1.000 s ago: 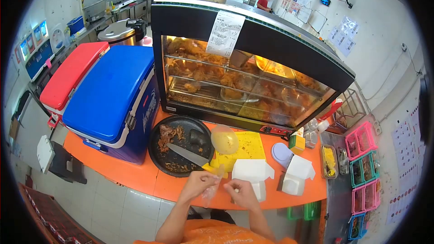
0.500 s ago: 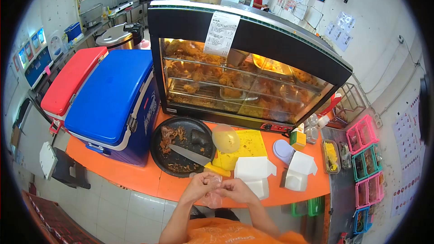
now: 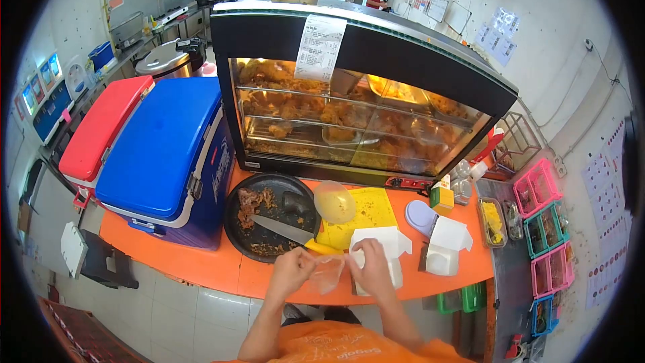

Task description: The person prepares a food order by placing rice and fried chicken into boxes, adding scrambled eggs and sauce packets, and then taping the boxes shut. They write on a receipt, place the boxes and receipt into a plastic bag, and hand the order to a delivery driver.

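From the head camera I see both hands low in the middle of the frame, at the near edge of the orange counter (image 3: 201,262). My left hand (image 3: 290,270) and right hand (image 3: 371,265) each pinch a side of a clear plastic bag (image 3: 328,273), fingers clamped on it, stretched between them. Just behind the right hand is a white box (image 3: 386,238). Above the left hand a knife (image 3: 281,230) lies on a black tray (image 3: 235,228), beside a yellow cutting board (image 3: 369,212).
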Action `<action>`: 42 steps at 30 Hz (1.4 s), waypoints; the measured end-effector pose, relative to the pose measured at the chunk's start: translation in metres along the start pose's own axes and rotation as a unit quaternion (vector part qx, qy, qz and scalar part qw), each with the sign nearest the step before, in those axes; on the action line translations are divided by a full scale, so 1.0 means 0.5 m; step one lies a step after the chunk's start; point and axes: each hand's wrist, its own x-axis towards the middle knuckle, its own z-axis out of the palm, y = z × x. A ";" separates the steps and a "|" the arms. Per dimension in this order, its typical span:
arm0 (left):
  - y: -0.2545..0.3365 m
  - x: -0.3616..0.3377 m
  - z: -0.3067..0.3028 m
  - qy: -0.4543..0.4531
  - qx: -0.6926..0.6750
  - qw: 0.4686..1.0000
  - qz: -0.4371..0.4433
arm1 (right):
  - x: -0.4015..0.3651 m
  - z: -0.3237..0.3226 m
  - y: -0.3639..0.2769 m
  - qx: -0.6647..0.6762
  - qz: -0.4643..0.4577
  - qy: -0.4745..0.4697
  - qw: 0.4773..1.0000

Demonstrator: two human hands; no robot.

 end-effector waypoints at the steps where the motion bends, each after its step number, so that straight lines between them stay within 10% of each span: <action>1: 0.016 0.004 0.016 0.049 0.022 0.998 0.013 | 0.000 0.007 -0.025 0.000 -0.004 0.001 1.000; 4: 0.045 0.006 0.051 0.136 0.027 0.987 0.081 | -0.047 0.051 -0.080 0.282 -0.010 -0.056 0.958; 6: 0.078 0.000 0.038 0.099 -0.018 0.995 0.015 | -0.062 0.074 -0.077 0.439 0.170 -0.093 0.877; 8: 0.077 -0.007 0.048 0.146 -0.026 0.981 0.126 | -0.059 0.064 -0.076 0.523 0.301 -0.195 0.774; 11: 0.091 -0.034 0.065 0.093 0.045 0.957 0.269 | -0.053 0.110 -0.017 0.460 0.088 -0.240 0.850; 13: 0.101 -0.058 0.072 0.046 0.029 0.973 0.223 | -0.029 0.110 0.019 0.757 0.245 -0.260 0.546; 19: 0.074 -0.060 0.097 0.032 0.022 0.974 0.222 | 0.024 0.191 -0.016 0.894 0.200 -0.162 0.368; 21: 0.067 -0.052 0.103 0.008 -0.017 0.980 0.197 | 0.045 0.203 -0.013 0.785 0.320 -0.099 0.520; 24: 0.047 -0.030 0.118 0.021 -0.056 0.987 0.147 | 0.067 0.197 0.031 0.685 0.255 -0.155 0.664; 30: 0.056 0.022 0.132 0.060 -0.092 0.989 0.094 | 0.074 0.199 0.071 0.625 0.403 -0.249 0.620; 38: 0.053 0.047 0.189 -0.005 0.002 1.000 -0.007 | 0.039 0.197 0.195 0.717 0.343 -0.265 0.546; 42: 0.062 0.070 0.211 -0.054 -0.094 0.991 -0.075 | 0.004 0.268 0.215 0.674 0.343 -0.228 0.614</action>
